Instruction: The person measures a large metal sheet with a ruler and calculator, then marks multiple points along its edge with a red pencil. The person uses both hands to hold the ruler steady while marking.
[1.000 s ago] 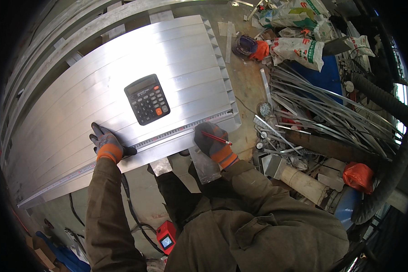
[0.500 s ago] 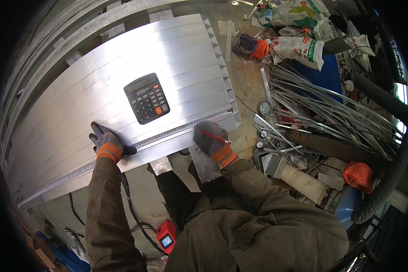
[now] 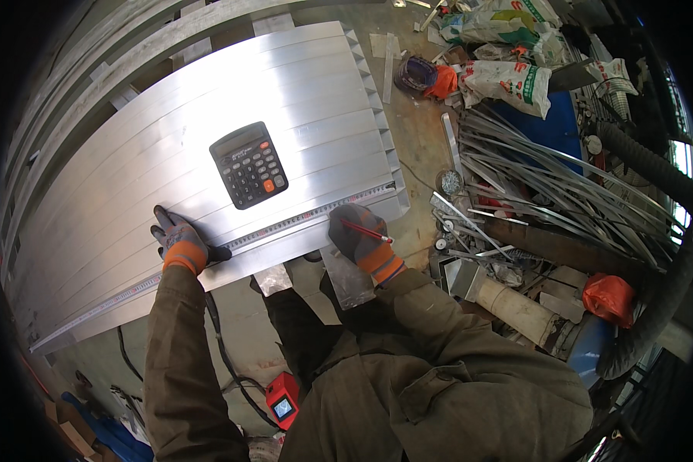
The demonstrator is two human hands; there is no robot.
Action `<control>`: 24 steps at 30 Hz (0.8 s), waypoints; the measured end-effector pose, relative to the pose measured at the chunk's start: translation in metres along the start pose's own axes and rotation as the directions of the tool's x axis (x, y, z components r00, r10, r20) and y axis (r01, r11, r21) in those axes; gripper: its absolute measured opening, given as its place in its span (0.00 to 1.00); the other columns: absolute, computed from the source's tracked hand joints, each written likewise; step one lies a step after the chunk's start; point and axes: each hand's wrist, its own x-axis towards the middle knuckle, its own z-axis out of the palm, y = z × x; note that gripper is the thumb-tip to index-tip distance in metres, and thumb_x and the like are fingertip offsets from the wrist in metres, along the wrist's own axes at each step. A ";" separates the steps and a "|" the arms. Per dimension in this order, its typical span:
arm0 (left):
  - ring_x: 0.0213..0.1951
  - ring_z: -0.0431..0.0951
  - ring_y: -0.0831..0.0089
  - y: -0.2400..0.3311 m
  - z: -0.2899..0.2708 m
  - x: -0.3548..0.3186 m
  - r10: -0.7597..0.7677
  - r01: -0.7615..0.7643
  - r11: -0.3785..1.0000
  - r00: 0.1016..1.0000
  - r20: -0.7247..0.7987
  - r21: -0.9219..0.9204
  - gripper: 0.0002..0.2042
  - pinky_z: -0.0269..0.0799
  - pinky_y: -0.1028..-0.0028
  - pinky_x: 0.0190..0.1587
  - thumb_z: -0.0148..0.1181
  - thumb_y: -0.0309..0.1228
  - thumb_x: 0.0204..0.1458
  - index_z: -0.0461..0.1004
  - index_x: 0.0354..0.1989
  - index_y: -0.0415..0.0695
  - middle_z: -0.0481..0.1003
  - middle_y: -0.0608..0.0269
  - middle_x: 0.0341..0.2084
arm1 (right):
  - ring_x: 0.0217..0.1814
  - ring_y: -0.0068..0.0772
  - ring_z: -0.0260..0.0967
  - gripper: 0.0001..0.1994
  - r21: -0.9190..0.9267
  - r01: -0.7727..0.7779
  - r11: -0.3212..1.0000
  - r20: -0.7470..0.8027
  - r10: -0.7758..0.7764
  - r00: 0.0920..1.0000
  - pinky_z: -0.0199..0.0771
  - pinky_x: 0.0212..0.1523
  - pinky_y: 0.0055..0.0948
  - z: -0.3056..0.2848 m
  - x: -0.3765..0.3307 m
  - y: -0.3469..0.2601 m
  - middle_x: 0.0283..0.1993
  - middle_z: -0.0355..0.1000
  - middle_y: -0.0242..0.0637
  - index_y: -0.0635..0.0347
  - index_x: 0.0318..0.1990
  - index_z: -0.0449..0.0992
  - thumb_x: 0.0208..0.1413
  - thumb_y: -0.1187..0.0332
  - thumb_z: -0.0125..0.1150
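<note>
A: In the head view, what does the left hand (image 3: 180, 239) do?
B: It is open, with the fingers spread over the metal panel (image 3: 131, 181). The thumb is stretched toward the right, beside the tape measure (image 3: 279, 228).
A: And where exactly is this tape?
B: It lies along the near part of the panel, as a long pale strip, from the far left up to the right end. It passes at the left hand, but I cannot tell if this hand presses it.
A: What about the right hand (image 3: 354, 233)?
B: It is closed around a red pencil (image 3: 371, 232), just beside the tape, near the right end of the panel. One end of the pencil sticks out to the right; the tip I cannot see clearly.
A: Which other things are there?
B: A black calculator (image 3: 248, 165) lies on the panel, beyond the tape and between the two hands. To the right there is a heap of thin metal strips (image 3: 562, 185), and below it a red bag (image 3: 608, 301). Near the lower edge I see a red device (image 3: 282, 400) with a small lit screen.
</note>
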 end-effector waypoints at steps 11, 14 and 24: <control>0.86 0.42 0.28 -0.003 0.007 0.008 0.003 -0.003 0.999 1.000 -0.004 -0.039 0.96 0.56 0.45 0.85 0.96 0.64 0.10 0.33 0.89 0.36 0.31 0.46 0.90 | 0.35 0.51 0.82 0.02 0.100 -0.130 0.987 -0.015 0.132 0.991 0.81 0.36 0.43 0.009 -0.002 0.007 0.34 0.81 0.43 0.54 0.39 0.82 0.63 0.71 0.70; 0.87 0.41 0.30 -0.001 0.002 0.005 -0.001 0.001 1.000 1.000 0.022 0.010 0.93 0.61 0.45 0.84 0.95 0.65 0.17 0.33 0.89 0.35 0.30 0.46 0.90 | 0.36 0.51 0.83 0.02 0.060 -0.112 0.992 0.034 0.110 0.993 0.81 0.36 0.44 0.001 -0.004 0.008 0.34 0.81 0.43 0.54 0.40 0.82 0.64 0.70 0.70; 0.87 0.41 0.32 0.001 -0.003 -0.002 -0.008 0.008 1.000 1.000 0.019 -0.007 0.92 0.66 0.44 0.81 0.96 0.63 0.19 0.33 0.89 0.35 0.29 0.48 0.90 | 0.48 0.55 0.84 0.08 0.089 -0.065 0.994 -0.063 0.070 0.996 0.84 0.48 0.45 -0.001 0.021 -0.034 0.45 0.85 0.45 0.55 0.50 0.84 0.66 0.73 0.66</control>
